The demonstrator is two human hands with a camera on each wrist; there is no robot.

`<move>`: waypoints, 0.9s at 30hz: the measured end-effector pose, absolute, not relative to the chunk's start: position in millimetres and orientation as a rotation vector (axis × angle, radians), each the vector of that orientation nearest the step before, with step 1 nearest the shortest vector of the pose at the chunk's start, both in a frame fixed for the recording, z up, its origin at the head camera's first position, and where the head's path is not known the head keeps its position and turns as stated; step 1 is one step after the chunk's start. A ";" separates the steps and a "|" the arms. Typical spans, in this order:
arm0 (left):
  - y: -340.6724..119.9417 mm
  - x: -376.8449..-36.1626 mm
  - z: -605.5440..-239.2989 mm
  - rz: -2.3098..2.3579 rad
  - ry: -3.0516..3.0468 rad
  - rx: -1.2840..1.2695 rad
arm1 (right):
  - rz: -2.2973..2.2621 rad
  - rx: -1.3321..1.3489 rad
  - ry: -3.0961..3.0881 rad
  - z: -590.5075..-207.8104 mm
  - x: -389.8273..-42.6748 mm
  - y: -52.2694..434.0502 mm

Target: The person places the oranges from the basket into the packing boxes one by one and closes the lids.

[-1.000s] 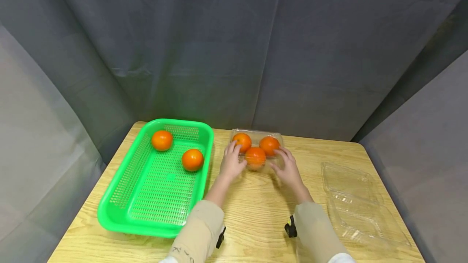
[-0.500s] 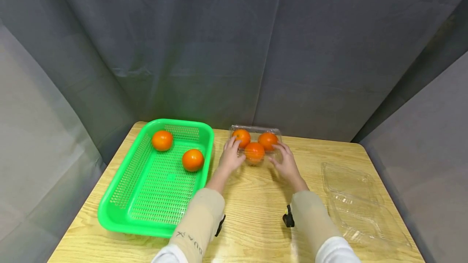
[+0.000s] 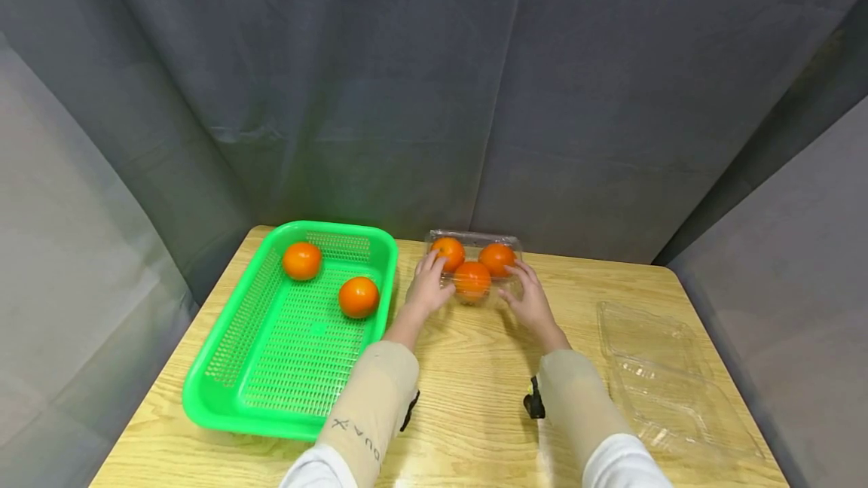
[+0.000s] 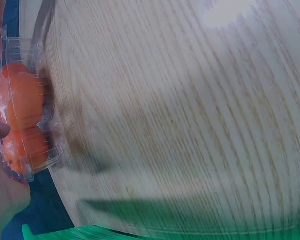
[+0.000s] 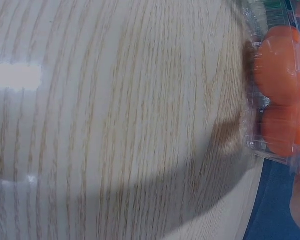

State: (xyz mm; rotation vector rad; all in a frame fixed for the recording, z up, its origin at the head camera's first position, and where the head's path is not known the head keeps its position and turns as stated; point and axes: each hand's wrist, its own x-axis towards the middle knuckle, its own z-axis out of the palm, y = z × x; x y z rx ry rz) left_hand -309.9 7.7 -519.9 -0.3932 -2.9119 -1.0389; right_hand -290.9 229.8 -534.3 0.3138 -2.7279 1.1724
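Clear, glossy plastic clamshell [image 3: 474, 262] of smooth-skinned orange fruit [image 3: 472, 279] on a pale wood-grain desk [image 3: 475, 390]; beside it a perforated green plastic basket [image 3: 244, 367]; matt grey cloth backdrop [image 3: 434, 89] behind.

- The place looks like a staged recording booth or lab corner, not a lived-in room.
- Grey cloth curtains [image 3: 434, 96] hang in folds behind and on both sides, closing off the space.
- One small wooden table [image 3: 475, 398] stands against the cloth.
- On it lie only a few props: a green plastic basket [image 3: 224, 390], oranges [image 3: 301, 260], clear plastic boxes [image 3: 667, 382].
- Small black devices [image 3: 533, 404] are strapped at the person's wrists.
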 end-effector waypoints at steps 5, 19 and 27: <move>7.1 -309.3 -519.5 -1.054 -2.912 -0.404 | 1.173 0.302 -2.738 -534.8 -289.5 229.8; 3.3 -308.3 -521.6 -1.025 -2.922 -0.450 | 1.053 0.294 -2.785 -533.6 -283.7 223.8; 5.9 -303.5 -523.0 -1.009 -2.876 -0.413 | 0.982 0.275 -2.713 -534.9 -274.9 219.5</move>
